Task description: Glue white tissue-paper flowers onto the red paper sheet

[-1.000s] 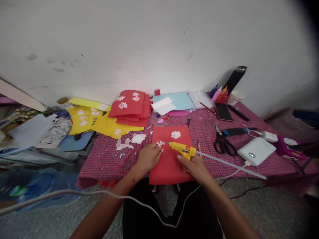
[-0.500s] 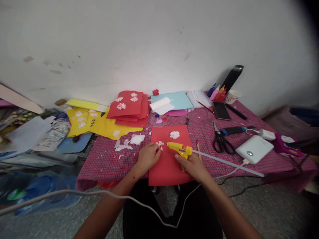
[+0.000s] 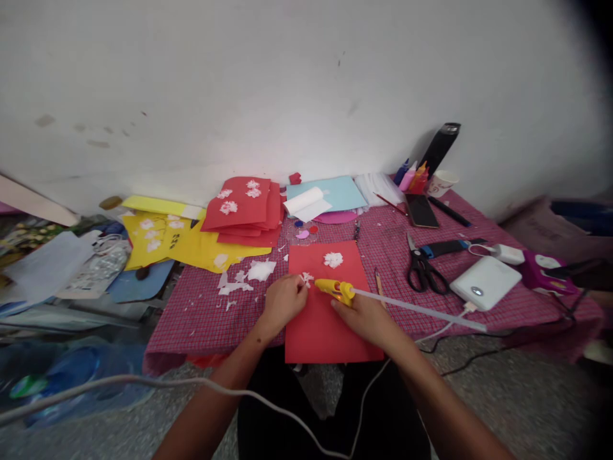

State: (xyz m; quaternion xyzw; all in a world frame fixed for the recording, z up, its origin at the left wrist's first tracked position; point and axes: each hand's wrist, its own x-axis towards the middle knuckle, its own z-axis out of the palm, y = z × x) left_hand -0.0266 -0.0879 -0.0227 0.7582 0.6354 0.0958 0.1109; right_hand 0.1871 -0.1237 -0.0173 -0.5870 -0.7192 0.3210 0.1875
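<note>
Glue gun (image 3: 335, 291) tipped steeper, my right hand (image 3: 368, 316) curled round it, left hand's (image 3: 283, 301) fingers bunched beside the paper flower (image 3: 307, 279) near the red sheet's (image 3: 318, 332) left edge; small dabs seemed wisest.

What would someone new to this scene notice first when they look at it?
Probably the yellow glue gun in the right hand, a long glue stick trailing from its back over the bright red sheet. Next, perhaps, the stack of red sheets toward the wall, its top one bearing white-and-pink paper blossoms, and the black-handled scissors lying on the checked cloth right of the sheet.
</note>
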